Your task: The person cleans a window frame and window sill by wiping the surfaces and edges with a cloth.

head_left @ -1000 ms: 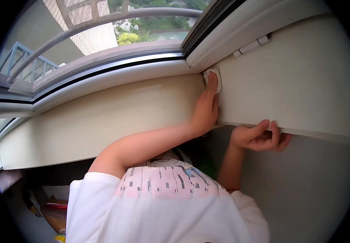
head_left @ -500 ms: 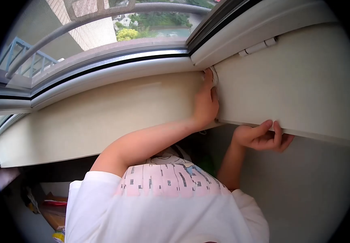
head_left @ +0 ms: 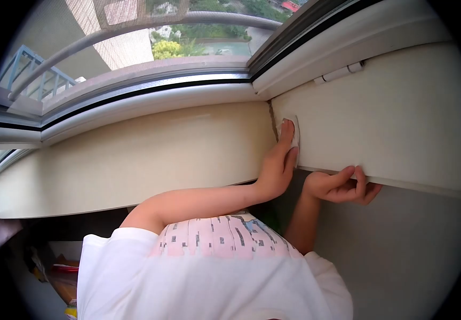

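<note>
My left hand presses a folded white cloth with outstretched fingers against the cream sill board on the right, close to the dark joint with the long sill board on the left. At the front edge of the right board is my right hand, palm up and fingers curled. Its thumb and index fingertips come close together at that edge. Whatever lies between them is too small to make out.
Behind the boards runs a window frame, with a screen and a curved rail outside. A white hinge sits on the frame at the right. Below at the left, a dark space holds a red item.
My left hand and the cloth have moved from the inner corner down toward the board's front edge, uncovering the dark joint. My right hand stays at the edge. The view has shifted slightly.
</note>
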`<state>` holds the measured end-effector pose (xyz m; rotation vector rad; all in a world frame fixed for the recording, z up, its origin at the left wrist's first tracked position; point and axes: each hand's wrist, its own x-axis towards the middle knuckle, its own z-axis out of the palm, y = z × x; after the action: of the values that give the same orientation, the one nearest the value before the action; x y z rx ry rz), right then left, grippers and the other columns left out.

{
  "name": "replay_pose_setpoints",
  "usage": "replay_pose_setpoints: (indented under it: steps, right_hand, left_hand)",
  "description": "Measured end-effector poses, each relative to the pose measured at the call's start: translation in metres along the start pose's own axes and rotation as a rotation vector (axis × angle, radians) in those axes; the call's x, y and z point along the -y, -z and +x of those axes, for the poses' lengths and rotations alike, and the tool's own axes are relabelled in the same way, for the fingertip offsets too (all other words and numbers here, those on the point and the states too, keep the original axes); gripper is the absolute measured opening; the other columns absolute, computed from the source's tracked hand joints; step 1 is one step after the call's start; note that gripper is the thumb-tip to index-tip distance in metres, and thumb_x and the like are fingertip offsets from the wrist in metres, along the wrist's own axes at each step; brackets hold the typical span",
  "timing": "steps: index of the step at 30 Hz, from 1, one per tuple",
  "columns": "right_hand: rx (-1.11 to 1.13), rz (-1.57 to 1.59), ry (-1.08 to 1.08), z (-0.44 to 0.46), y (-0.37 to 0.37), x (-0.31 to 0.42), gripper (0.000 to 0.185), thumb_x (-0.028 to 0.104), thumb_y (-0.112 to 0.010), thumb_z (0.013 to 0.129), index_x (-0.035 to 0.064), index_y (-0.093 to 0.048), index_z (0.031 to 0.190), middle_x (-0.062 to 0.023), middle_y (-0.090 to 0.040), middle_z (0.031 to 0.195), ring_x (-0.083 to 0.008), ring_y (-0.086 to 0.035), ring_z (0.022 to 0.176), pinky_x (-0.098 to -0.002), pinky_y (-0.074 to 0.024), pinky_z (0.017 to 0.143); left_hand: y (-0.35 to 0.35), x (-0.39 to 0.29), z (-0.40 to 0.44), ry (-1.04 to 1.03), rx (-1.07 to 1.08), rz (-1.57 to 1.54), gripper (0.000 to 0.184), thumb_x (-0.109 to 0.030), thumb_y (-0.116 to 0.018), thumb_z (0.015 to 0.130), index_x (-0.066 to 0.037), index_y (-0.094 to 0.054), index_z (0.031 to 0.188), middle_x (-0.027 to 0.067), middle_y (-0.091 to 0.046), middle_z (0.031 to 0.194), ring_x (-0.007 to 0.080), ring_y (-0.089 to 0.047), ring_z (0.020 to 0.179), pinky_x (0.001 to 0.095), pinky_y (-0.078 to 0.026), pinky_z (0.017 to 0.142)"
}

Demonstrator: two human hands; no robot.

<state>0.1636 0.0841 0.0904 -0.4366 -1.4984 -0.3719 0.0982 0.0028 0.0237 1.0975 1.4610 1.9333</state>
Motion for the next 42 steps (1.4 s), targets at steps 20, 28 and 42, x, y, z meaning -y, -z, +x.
replay_pose_setpoints:
  steps: [20, 28, 42]
  right_hand:
    - [-0.006, -0.043, 0.006, -0.001, 0.0, -0.001, 0.009, 0.007, -0.055, 0.098, 0.0001, -0.059, 0.1, -0.0221, -0.029, 0.145, -0.0291, -0.043, 0.13, -0.0421, -0.0444, 0.098]
    - [0.022, -0.049, -0.011, 0.001, 0.001, 0.003, 0.009, 0.007, -0.054, 0.098, -0.0005, -0.058, 0.1, -0.0227, -0.028, 0.143, -0.0276, -0.042, 0.13, -0.0405, -0.0451, 0.097]
    - [0.024, -0.052, -0.007, 0.001, 0.002, 0.001, 0.01, 0.009, -0.055, 0.1, 0.0011, -0.058, 0.104, -0.0227, -0.029, 0.142, -0.0319, -0.036, 0.135, -0.0465, -0.0426, 0.101]
  left_hand:
    - [0.004, 0.001, -0.033, 0.011, 0.108, -0.053, 0.059, 0.002, -0.055, 0.098, 0.001, -0.035, 0.154, 0.0278, -0.039, 0.155, 0.041, -0.041, 0.143, 0.04, -0.037, 0.115]
    - [0.011, 0.002, 0.043, 0.183, -0.008, -0.119, 0.058, 0.001, -0.051, 0.1, -0.002, -0.034, 0.155, 0.0269, -0.036, 0.156, 0.0399, -0.032, 0.146, 0.0412, -0.038, 0.114]
    - [0.01, -0.019, -0.038, -0.042, 0.233, -0.039, 0.078, 0.004, -0.055, 0.094, -0.003, -0.016, 0.161, 0.0312, -0.026, 0.16, 0.0466, -0.036, 0.143, 0.043, -0.04, 0.112]
